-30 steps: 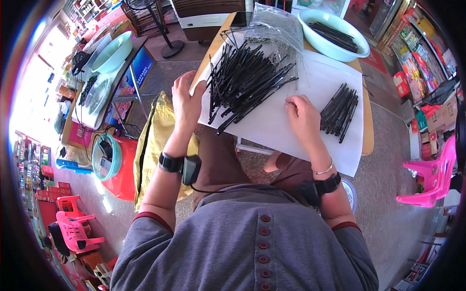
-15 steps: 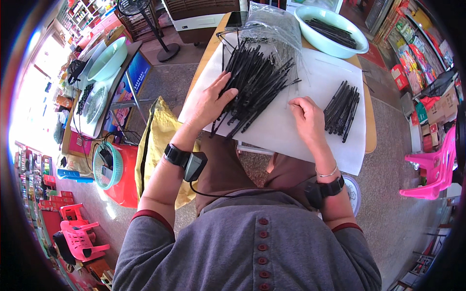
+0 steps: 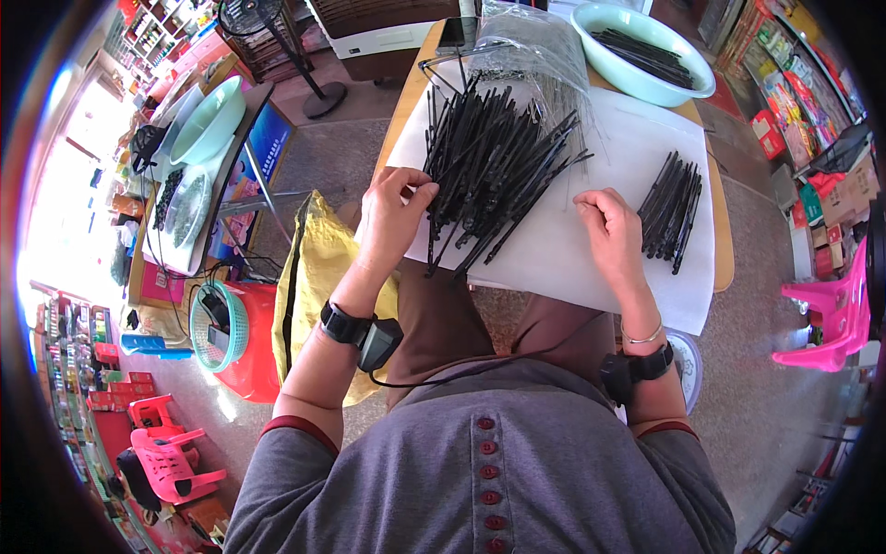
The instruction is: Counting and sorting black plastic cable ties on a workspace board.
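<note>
A loose pile of thin black sticks [image 3: 494, 162] lies on a white sheet [image 3: 563, 263] over the table. At the pile's left edge is my left hand [image 3: 392, 212], thumb and fingers curled toward each other; whatever may be between them is hidden. My right hand [image 3: 613, 231] hovers above the sheet, closed in a pinch between the big pile and a smaller bundle of black sticks [image 3: 671, 212]. Anything in that pinch is too small to make out. Behind the pile, a clear plastic bag [image 3: 535, 51] holds many fine grey wires, some poking out toward me.
A pale basin [image 3: 697, 78] with more black sticks stands at the table's far right. Left are a yellow sack [image 3: 318, 277], a red bucket [image 3: 258, 365] under a green basket [image 3: 231, 337], and a side table with basins. A pink chair [image 3: 831, 319] is at right.
My left hand has drawn back from lying on the pile to its left edge, and its fingers have curled. My right hand stays pinched in nearly the same place. The view has shifted slightly.
</note>
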Tool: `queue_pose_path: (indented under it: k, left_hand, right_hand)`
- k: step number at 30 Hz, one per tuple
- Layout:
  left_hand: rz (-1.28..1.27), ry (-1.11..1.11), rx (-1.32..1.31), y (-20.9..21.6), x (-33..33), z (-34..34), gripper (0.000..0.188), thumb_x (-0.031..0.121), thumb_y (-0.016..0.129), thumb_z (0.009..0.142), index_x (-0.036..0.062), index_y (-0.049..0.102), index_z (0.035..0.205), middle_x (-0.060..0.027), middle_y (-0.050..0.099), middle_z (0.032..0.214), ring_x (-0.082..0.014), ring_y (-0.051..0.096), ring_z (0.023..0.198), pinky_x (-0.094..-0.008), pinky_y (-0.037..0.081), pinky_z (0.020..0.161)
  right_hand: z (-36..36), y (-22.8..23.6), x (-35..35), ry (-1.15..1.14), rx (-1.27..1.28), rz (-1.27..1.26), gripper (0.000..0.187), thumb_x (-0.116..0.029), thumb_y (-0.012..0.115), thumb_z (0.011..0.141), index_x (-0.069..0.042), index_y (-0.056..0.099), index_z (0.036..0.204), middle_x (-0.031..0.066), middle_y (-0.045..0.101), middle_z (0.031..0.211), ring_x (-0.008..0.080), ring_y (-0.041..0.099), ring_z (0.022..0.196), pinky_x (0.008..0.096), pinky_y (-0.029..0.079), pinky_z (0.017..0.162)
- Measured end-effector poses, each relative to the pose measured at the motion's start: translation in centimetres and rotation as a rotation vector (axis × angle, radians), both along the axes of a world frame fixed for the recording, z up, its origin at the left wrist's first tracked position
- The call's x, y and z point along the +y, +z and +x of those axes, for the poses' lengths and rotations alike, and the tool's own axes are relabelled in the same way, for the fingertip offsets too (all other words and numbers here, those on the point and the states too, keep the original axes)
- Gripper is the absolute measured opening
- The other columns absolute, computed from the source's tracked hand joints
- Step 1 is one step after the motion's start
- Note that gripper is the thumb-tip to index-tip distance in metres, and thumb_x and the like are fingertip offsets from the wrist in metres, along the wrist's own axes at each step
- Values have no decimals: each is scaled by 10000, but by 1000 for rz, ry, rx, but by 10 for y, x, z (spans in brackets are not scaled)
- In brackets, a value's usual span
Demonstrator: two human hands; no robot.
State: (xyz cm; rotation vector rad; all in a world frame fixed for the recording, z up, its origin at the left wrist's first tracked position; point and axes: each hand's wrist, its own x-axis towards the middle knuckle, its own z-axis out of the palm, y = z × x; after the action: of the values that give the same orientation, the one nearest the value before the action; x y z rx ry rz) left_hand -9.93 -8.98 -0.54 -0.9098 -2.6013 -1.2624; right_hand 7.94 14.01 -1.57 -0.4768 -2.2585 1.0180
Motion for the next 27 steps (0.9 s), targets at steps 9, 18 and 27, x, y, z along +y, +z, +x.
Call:
queue_pose_path:
  k: [9,18,27]
  left_hand:
    - [65,-44,-385,2,-5,-1,334,161,679,834,-42,587,1083,-56,651,807,-101,594,676,-237,450,585]
    - [259,-62,-559,10,-8,10,301,87,632,822,-39,613,1094,-19,609,778,-77,515,649,-222,432,606]
    - [328,-26,-513,21,-25,26,344,79,607,846,-60,563,1159,-64,639,862,-142,639,688,-228,470,594]
  right_hand:
    - [0,-5,2,31,28,15,78,-70,589,847,-16,639,875,91,614,802,198,572,601,305,443,573]
    - [1,-10,4,53,78,47,87,-92,579,847,-24,632,858,98,613,794,232,574,615,331,448,585]
    - [2,-11,3,42,72,73,108,-90,593,844,-12,653,888,91,614,790,180,566,630,289,441,601]
